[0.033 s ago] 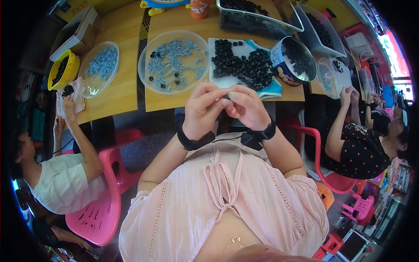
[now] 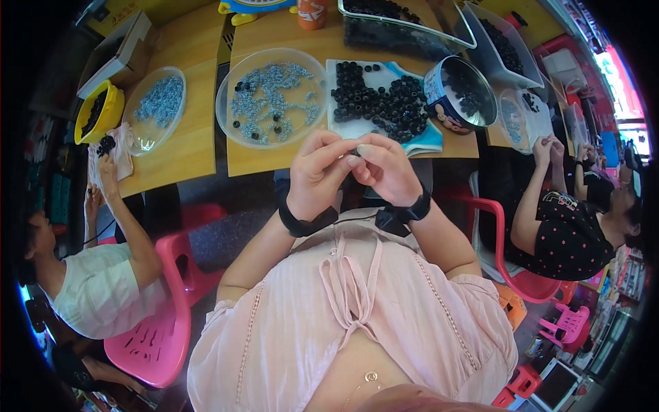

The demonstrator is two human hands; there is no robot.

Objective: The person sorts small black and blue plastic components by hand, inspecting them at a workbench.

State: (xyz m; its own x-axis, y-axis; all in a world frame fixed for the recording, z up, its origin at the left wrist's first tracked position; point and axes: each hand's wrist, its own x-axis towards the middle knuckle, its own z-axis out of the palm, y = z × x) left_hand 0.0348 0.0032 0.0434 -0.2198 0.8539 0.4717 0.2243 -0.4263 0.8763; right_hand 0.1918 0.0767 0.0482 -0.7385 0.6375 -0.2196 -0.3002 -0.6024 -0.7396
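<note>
My left hand [image 2: 317, 169] and my right hand [image 2: 390, 173] meet at the near table edge. Their thumbs and fingers are pinched together around one small dark part [image 2: 355, 152], mostly covered by the fingertips. Just beyond lie many small black round parts [image 2: 377, 103] on a white and teal cloth [image 2: 345, 128]. Left of it, a round clear tray [image 2: 221, 113] holds small blue-grey pieces [image 2: 271, 89] and several black round parts. A round tin [image 2: 441, 106] with more black parts inside stands on the right.
A clear bin [image 2: 405, 42] of black parts stands at the back; a white bin [image 2: 525, 79] is further right. On the left are a yellow bowl [image 2: 113, 110] and another clear tray [image 2: 137, 141]. People sit on both sides, near a pink chair [image 2: 161, 329] and a red chair [image 2: 498, 240].
</note>
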